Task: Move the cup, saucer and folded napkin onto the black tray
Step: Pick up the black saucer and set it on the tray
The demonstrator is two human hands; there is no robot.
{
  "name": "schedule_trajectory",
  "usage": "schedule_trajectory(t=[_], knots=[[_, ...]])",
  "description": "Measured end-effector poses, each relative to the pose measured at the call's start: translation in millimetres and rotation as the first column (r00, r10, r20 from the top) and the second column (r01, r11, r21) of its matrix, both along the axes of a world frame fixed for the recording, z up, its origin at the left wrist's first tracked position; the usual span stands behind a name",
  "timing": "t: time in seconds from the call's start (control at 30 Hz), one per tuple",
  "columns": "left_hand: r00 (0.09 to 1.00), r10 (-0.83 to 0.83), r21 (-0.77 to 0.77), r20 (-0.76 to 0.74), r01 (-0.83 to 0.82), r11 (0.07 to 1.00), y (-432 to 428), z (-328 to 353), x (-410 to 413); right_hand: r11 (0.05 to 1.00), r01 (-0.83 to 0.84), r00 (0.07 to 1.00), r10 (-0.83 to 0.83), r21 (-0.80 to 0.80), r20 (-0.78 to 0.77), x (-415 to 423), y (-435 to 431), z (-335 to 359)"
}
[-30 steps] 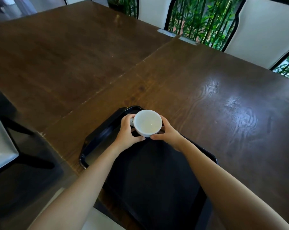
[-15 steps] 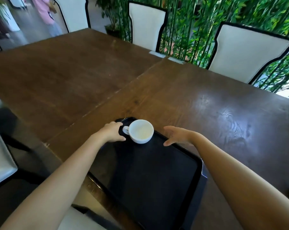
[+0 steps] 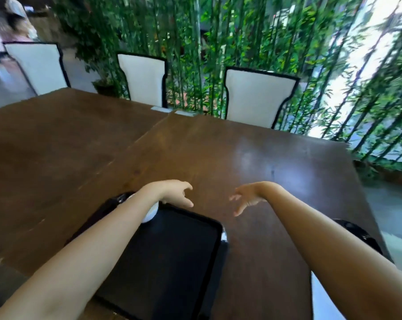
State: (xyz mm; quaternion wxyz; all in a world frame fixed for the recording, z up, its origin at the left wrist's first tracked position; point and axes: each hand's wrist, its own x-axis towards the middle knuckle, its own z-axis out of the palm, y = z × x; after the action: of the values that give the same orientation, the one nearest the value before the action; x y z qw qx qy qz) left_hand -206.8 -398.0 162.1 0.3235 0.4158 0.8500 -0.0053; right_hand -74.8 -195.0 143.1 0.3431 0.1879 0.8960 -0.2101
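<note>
Bare forearms, no sleeves; hands (image 3: 172, 192) without rings or watch.

Black tray (image 3: 172, 255), white cup (image 3: 150, 213) (brown table (image 3: 218, 158)).

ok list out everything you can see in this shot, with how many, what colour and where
tray: one, black, on the near edge of the right-hand table
cup: one, white, on the tray's far left corner, mostly hidden by the left forearm
tables: two, dark brown wood, pushed together side by side
chairs: three, white backs with black trim, along the far side
bamboo screen: one, green, behind the chairs
dark round object: one, black, at the table's right edge, unclear what it is
left hand: one, empty, fingers loose, above the tray's far edge
right hand: one, empty, fingers spread, above the bare table
</note>
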Motion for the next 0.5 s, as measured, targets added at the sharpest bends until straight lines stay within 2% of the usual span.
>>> schedule_trajectory(t=[0.33, 0.5], knots=[[0.969, -0.246, -0.048, -0.004, 0.245, 0.968, 165, -8, 128, 0.968, 0.225, 0.974, -0.225, 0.108, -0.007, 177, 110, -6], [0.952, -0.307, -0.058, 0.003, 0.307, 0.950, 225, -30, 189, 0.936, 0.324, 0.944, -0.330, 0.137, 0.021, 261, 158, -24]])
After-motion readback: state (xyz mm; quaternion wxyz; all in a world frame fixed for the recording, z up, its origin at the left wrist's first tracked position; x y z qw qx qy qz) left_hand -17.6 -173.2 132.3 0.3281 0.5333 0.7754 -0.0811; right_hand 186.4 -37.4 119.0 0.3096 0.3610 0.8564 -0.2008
